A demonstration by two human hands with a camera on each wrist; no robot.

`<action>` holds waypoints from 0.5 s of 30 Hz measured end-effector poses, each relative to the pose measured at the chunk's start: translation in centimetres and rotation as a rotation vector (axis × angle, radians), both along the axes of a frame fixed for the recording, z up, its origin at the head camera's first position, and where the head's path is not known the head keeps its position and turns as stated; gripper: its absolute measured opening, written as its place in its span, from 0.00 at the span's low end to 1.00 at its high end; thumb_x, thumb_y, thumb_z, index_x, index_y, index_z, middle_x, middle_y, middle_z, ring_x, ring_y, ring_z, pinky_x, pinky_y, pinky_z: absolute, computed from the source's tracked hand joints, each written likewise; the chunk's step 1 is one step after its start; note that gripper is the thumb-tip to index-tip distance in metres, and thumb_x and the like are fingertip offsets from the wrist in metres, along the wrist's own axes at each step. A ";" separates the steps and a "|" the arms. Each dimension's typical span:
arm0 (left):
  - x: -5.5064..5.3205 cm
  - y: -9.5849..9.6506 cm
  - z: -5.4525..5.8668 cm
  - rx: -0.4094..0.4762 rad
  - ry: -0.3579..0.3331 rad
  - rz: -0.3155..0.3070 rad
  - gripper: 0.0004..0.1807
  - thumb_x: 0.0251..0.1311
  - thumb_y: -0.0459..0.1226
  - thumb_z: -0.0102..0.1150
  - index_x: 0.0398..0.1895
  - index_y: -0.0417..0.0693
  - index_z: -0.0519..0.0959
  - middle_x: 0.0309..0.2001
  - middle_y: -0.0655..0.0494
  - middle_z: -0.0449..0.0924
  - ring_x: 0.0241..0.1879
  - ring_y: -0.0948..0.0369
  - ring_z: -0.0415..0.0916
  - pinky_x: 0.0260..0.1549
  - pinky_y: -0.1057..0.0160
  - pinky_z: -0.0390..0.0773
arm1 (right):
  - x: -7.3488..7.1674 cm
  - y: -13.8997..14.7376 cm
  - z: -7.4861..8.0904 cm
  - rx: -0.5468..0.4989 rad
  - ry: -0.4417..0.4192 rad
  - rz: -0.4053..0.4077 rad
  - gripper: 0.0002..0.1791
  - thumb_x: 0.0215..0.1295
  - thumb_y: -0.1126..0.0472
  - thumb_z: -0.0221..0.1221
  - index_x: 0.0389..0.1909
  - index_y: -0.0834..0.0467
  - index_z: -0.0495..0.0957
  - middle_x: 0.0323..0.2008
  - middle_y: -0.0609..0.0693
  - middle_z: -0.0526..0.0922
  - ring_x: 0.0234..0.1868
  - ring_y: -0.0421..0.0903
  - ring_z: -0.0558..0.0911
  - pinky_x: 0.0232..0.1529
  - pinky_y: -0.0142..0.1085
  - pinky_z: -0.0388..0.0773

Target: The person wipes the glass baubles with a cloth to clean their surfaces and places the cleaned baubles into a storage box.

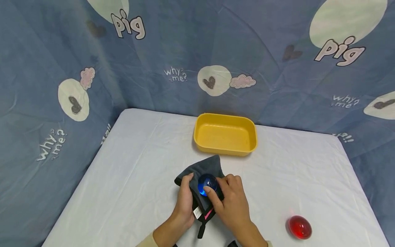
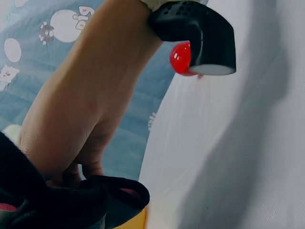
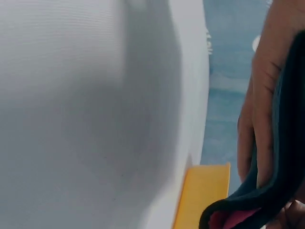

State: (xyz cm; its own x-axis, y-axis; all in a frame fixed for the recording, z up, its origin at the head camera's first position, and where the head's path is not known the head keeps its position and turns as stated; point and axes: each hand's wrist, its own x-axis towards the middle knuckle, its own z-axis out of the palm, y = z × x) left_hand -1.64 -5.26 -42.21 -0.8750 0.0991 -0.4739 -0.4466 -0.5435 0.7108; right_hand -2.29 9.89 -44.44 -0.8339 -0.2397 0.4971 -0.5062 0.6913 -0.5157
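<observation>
- Head view: I see the right hand pinching a blue ball between thumb and fingers, on a dark cloth.
- Left hand grips that cloth, thumb on top, left of the ball.
- Beyond the fingertips sits a yellow tray; well right of them, a red ball.
</observation>
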 end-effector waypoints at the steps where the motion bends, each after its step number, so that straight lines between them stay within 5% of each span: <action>1: 0.0 0.0 0.0 0.000 -0.005 0.001 0.39 0.75 0.57 0.36 0.81 0.44 0.53 0.73 0.43 0.62 0.65 0.56 0.69 0.67 0.58 0.69 | 0.1 -0.1 -0.1 0.020 -0.010 -0.003 0.30 0.75 0.38 0.59 0.47 0.64 0.86 0.38 0.49 0.75 0.41 0.45 0.70 0.40 0.39 0.75; 7: -0.4 -0.2 0.3 0.002 -0.003 0.007 0.40 0.75 0.58 0.36 0.82 0.47 0.53 0.76 0.46 0.60 0.69 0.56 0.64 0.69 0.57 0.63 | 0.8 -0.2 -0.3 0.034 0.058 0.033 0.42 0.78 0.35 0.50 0.75 0.66 0.66 0.54 0.58 0.77 0.49 0.52 0.73 0.51 0.45 0.74; 15: -0.7 0.2 0.8 0.031 0.042 0.010 0.39 0.76 0.57 0.34 0.82 0.45 0.50 0.77 0.44 0.57 0.71 0.54 0.62 0.70 0.57 0.63 | 0.1 -0.6 -0.2 -0.016 0.223 0.057 0.32 0.79 0.45 0.55 0.71 0.65 0.71 0.59 0.62 0.76 0.51 0.57 0.77 0.50 0.50 0.75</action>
